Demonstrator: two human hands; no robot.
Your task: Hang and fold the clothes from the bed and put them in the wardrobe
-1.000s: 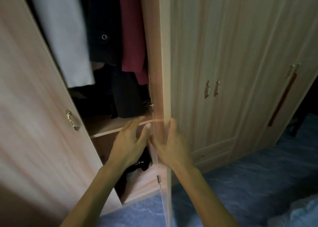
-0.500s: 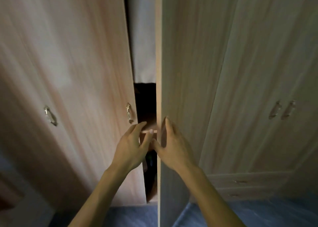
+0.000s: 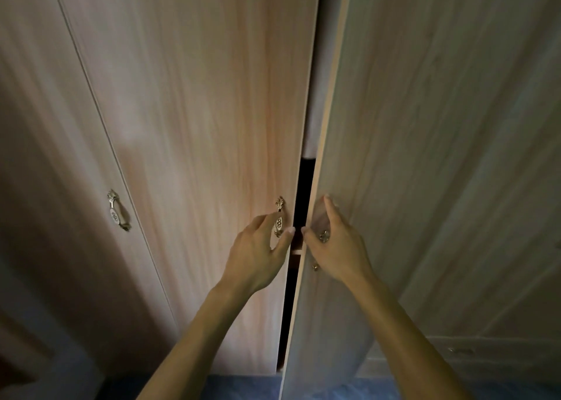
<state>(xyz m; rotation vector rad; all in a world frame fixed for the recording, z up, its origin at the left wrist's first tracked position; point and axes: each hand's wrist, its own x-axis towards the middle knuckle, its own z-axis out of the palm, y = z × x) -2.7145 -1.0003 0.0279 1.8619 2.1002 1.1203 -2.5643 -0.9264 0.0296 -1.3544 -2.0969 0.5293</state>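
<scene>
The left hand [image 3: 258,254] lies spread, gripping nothing, on the left door [image 3: 197,126] beside its handle [image 3: 279,217]. The right hand [image 3: 337,248], equally loose, presses the right door [image 3: 425,156], which stands further ajar. Between them runs the narrow upright gap [image 3: 303,193]. Behind it a pale garment [image 3: 315,96] hangs inside the wardrobe [image 3: 76,187].

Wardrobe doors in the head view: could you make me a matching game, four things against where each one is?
Things: 1 left hand; 2 right hand; 3 far-left handle; 4 pale cloth.
Places: A touched by neither hand; B inside, seen through the gap; C on the right door, which stands ajar; D at the left door's handle.
Pairs: 1-D, 2-C, 3-A, 4-B.
</scene>
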